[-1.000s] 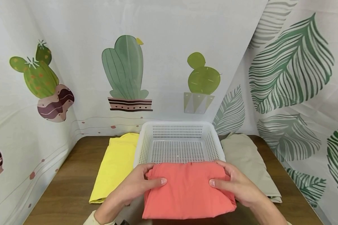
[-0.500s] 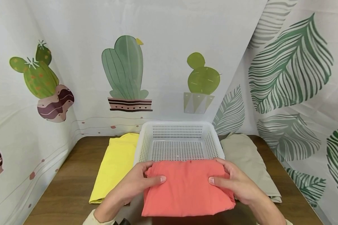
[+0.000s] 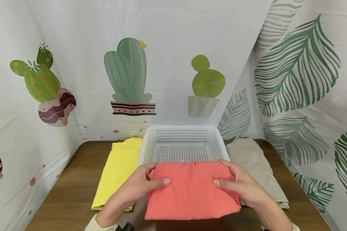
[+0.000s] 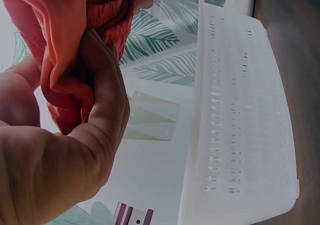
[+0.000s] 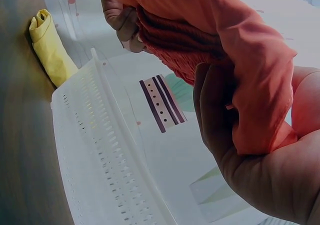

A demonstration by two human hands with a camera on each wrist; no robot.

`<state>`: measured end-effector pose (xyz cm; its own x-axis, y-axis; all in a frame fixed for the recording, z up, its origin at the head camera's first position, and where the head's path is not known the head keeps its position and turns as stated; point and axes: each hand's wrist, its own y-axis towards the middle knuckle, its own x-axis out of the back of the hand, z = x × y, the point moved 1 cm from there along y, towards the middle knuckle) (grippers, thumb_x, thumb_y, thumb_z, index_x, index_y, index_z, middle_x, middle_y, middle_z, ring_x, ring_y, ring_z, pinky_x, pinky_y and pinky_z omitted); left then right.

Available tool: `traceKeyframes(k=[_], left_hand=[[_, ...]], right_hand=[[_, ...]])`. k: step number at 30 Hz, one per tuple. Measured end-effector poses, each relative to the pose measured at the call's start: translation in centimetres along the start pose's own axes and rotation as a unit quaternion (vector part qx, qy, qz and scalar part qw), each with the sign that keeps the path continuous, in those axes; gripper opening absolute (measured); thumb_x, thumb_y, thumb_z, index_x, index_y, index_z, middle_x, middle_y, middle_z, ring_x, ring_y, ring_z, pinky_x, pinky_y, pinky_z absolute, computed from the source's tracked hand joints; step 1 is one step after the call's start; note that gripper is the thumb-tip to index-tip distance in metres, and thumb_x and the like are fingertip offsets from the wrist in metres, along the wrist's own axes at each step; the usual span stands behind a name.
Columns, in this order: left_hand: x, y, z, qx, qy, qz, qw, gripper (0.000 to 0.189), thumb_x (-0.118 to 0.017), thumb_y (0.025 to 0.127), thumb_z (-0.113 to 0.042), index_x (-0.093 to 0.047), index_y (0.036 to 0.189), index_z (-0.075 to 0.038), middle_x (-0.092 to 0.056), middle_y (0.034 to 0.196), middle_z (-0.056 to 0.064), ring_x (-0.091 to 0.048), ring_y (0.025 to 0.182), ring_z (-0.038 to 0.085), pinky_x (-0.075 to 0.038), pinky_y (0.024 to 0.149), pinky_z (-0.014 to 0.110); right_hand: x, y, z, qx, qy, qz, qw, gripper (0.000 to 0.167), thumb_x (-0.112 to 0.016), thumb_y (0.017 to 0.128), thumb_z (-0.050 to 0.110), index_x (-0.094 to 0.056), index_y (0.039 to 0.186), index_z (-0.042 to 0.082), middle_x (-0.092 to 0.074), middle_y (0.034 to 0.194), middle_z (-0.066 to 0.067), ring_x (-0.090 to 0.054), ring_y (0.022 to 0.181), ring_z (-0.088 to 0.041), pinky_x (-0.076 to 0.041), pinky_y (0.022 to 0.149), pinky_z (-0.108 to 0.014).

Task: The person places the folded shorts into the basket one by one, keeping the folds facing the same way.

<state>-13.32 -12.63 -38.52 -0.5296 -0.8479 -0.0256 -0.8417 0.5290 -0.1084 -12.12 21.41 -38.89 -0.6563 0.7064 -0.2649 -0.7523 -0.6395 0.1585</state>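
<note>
A folded coral-red garment (image 3: 193,192) is held in front of the white basket (image 3: 181,128), overlapping its near side in the head view. My left hand (image 3: 141,183) grips the left end, thumb on top and fingers curled beneath. On the right end my right hand (image 3: 240,184) grips it the same way. Both wrist views show the garment (image 4: 65,40) raised higher than the basket's rim, with several gathered layers (image 5: 172,37) on its underside. The visible part of the basket's inside holds nothing; its near part is hidden behind the garment.
A folded yellow garment (image 3: 118,173) lies left of the basket on the brown wooden table (image 3: 75,179). To the basket's right lies a folded grey-beige one (image 3: 254,170). A white curtain (image 3: 167,64) with cactus and leaf prints hangs close behind and at the sides.
Both hands have lifted the coral-red garment slightly and moved it a little toward the basket. Their grip looks the same; the basket and the other garments stay in place.
</note>
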Motion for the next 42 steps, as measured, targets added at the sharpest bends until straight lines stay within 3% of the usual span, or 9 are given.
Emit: traceKeyframes(k=[20,42], left_hand=[[0.0,0.3,-0.8,-0.008,0.012,-0.004,0.9999,0.056,-0.077,0.098,-0.014,-0.054,0.146,0.001,-0.076,0.116,0.018,-0.079,0.088,0.031,-0.065,0.078,0.041],[0.1,0.8,-1.1,-0.006,0.011,-0.009,0.9999,0.056,-0.078,0.098,-0.016,-0.055,0.145,0.002,-0.075,0.116,0.018,-0.078,0.088,0.030,-0.065,0.077,0.043]], right_hand=[[0.3,0.2,0.2,0.003,0.008,-0.014,0.9999,0.044,-0.049,0.101,-0.015,-0.049,0.144,-0.002,-0.075,0.115,-0.013,-0.078,0.097,-0.028,-0.062,0.073,-0.055],[0.6,0.6,0.5,0.011,0.016,-0.004,0.9998,0.043,-0.046,0.101,-0.017,-0.049,0.142,-0.003,-0.074,0.115,-0.012,-0.078,0.096,-0.027,-0.063,0.074,-0.053]])
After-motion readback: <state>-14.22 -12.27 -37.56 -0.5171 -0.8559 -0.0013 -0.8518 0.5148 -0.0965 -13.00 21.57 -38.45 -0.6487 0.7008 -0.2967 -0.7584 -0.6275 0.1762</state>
